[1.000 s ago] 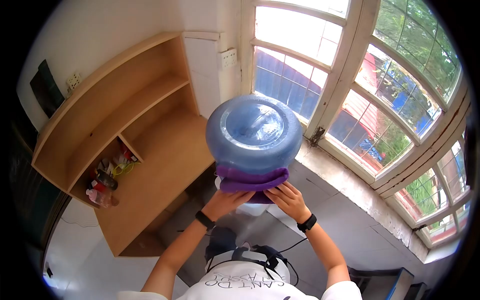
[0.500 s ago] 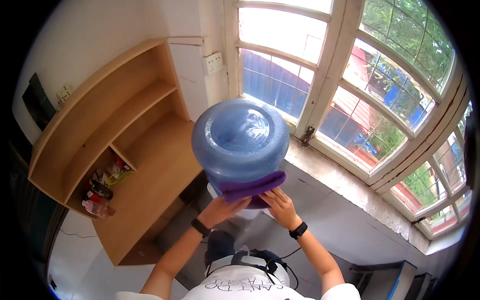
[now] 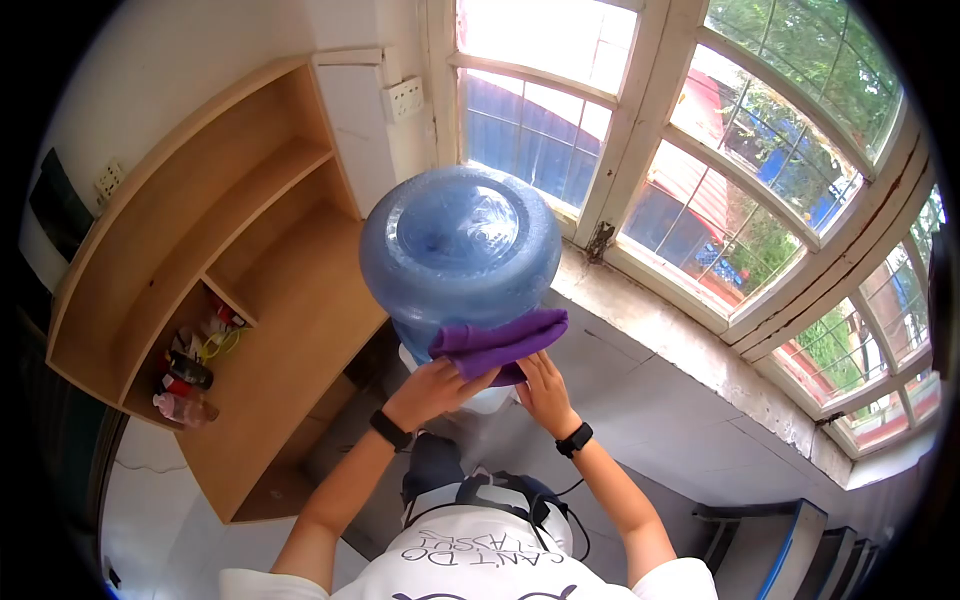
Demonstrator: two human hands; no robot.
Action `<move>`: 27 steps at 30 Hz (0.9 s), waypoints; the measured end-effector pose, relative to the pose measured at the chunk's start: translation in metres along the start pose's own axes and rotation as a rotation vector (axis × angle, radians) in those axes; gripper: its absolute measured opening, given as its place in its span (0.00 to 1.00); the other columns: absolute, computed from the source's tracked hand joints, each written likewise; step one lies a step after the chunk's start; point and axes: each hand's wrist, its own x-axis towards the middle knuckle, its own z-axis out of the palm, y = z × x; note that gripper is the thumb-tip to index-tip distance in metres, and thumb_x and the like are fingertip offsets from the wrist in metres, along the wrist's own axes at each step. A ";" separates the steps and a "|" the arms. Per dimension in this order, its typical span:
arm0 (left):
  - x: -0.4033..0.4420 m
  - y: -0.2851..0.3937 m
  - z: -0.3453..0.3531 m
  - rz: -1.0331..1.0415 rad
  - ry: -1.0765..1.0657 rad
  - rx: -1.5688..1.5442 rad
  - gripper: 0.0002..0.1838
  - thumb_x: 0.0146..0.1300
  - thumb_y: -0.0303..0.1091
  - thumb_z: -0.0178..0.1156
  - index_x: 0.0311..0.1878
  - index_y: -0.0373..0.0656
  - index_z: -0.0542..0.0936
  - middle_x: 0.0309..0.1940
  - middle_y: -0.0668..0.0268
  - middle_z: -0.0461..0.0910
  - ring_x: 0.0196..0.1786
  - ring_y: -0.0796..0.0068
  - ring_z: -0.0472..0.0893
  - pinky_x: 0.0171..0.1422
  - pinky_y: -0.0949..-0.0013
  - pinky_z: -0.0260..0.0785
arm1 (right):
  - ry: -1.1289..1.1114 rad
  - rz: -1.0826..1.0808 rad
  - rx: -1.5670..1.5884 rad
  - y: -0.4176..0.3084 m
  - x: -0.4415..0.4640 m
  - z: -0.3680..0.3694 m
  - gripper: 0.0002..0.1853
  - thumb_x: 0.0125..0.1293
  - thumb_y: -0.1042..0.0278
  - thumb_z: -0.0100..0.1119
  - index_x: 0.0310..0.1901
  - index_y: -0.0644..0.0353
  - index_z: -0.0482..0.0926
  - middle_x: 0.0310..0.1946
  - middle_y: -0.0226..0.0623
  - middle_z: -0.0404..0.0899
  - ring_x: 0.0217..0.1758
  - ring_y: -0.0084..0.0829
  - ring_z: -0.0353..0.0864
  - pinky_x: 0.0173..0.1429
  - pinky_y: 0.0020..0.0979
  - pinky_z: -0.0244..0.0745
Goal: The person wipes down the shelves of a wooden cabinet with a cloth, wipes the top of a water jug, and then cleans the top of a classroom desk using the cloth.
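A large blue water jug (image 3: pixel 455 235) stands upside down, its flat base facing up, on a white stand (image 3: pixel 488 402) that is mostly hidden under it. Both hands have a folded purple cloth (image 3: pixel 500 340) at the near lower side of the jug. My left hand (image 3: pixel 432 394) grips the cloth's lower left part, fingers bent over it. At its lower right, my right hand (image 3: pixel 546 392) holds it with long fingers pressed together against the fabric. Whether the cloth touches the jug is hard to make out. Each wrist wears a black band.
On the left is a wooden desk (image 3: pixel 290 330) with a shelf unit (image 3: pixel 190 180), several small items and a pink bottle (image 3: pixel 185 408) on it. Behind and right run barred windows (image 3: pixel 690 190) above a worn sill (image 3: pixel 680 355). Dark blue-edged furniture (image 3: pixel 770 550) stands lower right.
The view has shifted, so the room sits higher and further left. Against the jug, the cloth is slightly further right, and its upper fold looks bulkier. Both hands stay on it.
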 end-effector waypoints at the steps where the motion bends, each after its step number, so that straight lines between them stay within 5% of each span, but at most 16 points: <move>1: 0.005 -0.004 -0.008 0.013 0.002 0.035 0.25 0.57 0.31 0.58 0.61 0.53 0.76 0.61 0.71 0.73 0.61 0.73 0.74 0.63 0.67 0.70 | 0.036 -0.005 0.009 -0.003 0.008 -0.001 0.28 0.53 0.80 0.59 0.60 0.63 0.71 0.64 0.46 0.69 0.71 0.52 0.63 0.71 0.47 0.64; 4: 0.046 -0.014 -0.064 0.003 0.150 0.157 0.23 0.58 0.31 0.57 0.59 0.51 0.77 0.63 0.69 0.74 0.66 0.70 0.72 0.68 0.66 0.67 | 0.140 -0.058 0.039 -0.018 0.042 -0.011 0.30 0.52 0.80 0.57 0.61 0.64 0.70 0.67 0.47 0.66 0.72 0.52 0.61 0.73 0.49 0.59; 8: 0.062 -0.024 -0.090 -0.161 0.256 -0.136 0.20 0.58 0.26 0.57 0.55 0.47 0.79 0.61 0.64 0.76 0.65 0.62 0.74 0.71 0.60 0.65 | 0.162 -0.132 -0.001 -0.047 0.083 -0.043 0.32 0.50 0.79 0.54 0.62 0.62 0.70 0.69 0.46 0.65 0.73 0.51 0.61 0.75 0.51 0.54; 19: 0.040 -0.039 -0.108 -0.253 0.198 -0.333 0.26 0.54 0.19 0.55 0.58 0.45 0.77 0.64 0.64 0.74 0.68 0.60 0.71 0.72 0.56 0.62 | -0.004 -0.135 -0.064 -0.089 0.113 -0.068 0.34 0.49 0.76 0.52 0.64 0.59 0.71 0.67 0.44 0.67 0.72 0.50 0.62 0.76 0.50 0.52; 27: -0.010 -0.057 -0.094 -0.379 0.273 -0.357 0.26 0.49 0.17 0.55 0.56 0.40 0.78 0.61 0.62 0.75 0.66 0.57 0.72 0.71 0.57 0.64 | -0.108 -0.255 -0.226 -0.113 0.129 -0.033 0.31 0.55 0.76 0.54 0.64 0.58 0.71 0.69 0.37 0.66 0.73 0.40 0.62 0.76 0.44 0.52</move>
